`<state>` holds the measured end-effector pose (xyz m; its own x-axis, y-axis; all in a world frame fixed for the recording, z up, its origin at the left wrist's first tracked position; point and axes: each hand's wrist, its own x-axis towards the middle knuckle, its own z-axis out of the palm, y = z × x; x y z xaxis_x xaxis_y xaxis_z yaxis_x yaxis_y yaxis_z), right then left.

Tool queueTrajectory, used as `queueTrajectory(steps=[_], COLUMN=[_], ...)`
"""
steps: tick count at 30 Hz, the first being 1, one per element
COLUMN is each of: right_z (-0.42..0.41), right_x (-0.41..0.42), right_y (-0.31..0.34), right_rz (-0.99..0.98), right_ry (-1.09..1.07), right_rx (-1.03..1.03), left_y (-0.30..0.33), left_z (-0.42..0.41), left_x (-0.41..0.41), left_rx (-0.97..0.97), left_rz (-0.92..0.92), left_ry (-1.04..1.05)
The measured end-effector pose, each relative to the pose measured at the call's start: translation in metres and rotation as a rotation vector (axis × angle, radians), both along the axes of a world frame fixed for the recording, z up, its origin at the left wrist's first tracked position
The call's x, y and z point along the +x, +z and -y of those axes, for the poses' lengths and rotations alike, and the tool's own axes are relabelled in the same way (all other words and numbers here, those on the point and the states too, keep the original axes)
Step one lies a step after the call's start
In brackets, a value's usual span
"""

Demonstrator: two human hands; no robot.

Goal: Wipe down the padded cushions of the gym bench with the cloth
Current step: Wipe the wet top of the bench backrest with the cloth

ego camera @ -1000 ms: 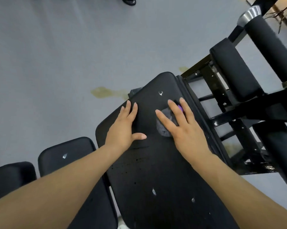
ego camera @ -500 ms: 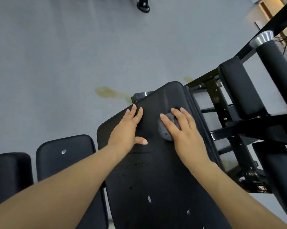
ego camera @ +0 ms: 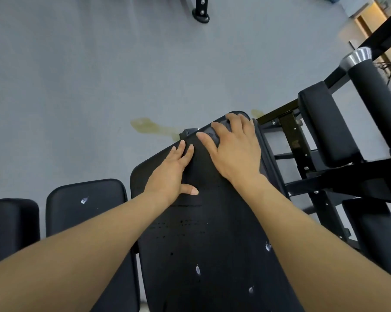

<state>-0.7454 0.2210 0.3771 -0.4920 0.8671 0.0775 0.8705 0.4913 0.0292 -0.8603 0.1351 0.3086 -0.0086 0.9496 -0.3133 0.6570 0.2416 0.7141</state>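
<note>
Pressing a small grey cloth [ego camera: 214,136] flat against the far end of the long black bench cushion [ego camera: 208,233], the right hand [ego camera: 234,149] has straight, spread fingers, palm down; cloth mostly hidden under the fingers, only a bit showing between index and thumb near the cushion's top edge. Left hand [ego camera: 174,174] lies flat on the same cushion just beside and slightly nearer than the right one, fingers straight and together, thumb stuck out to the right, holding nothing. The two hands are close but not touching. Both bare forearms reach in from the bottom of the head view. Cushion surface has small white scuff marks [ego camera: 198,270] and dotted specks in its nearer half. To the left, a smaller black seat pad [ego camera: 86,212] with one white scuff, and another dark pad [ego camera: 10,228] at the far left edge, both apart from the hands. To the right, black metal frame [ego camera: 289,131], a padded black block [ego camera: 325,127] and a black foam roller [ego camera: 377,102] with a silver end cap. Grey floor [ego camera: 77,75] with a yellowish stain [ego camera: 149,127] just beyond the cushion's end; a black equipment foot [ego camera: 200,12] at the top.
</note>
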Motion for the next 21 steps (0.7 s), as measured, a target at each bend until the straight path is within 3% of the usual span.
queueTrajectory(steps=[3,9,12,17,21], right_z=[-0.005,0.036,0.013,-0.032,0.011], right_x=[0.011,0.059,0.050,0.007,0.038], right_y=[-0.011,-0.016,-0.020,-0.022,-0.019], right_rz=[-0.010,-0.012,0.005,0.002,-0.032], right_ry=[0.096,0.162,0.195,0.140,0.171], right_rx=[0.131,0.157,0.205,0.163,0.158], left_y=[0.001,0.003,0.001,0.000,0.002], left_z=[0.000,-0.001,-0.001,0.000,0.000], left_x=[0.000,0.000,0.000,0.001,0.001], left_rx=[0.000,-0.018,-0.013,0.003,-0.002], left_rz=[-0.007,-0.015,-0.009,-0.029,-0.003], left_ry=[0.003,-0.003,-0.007,-0.009,-0.004])
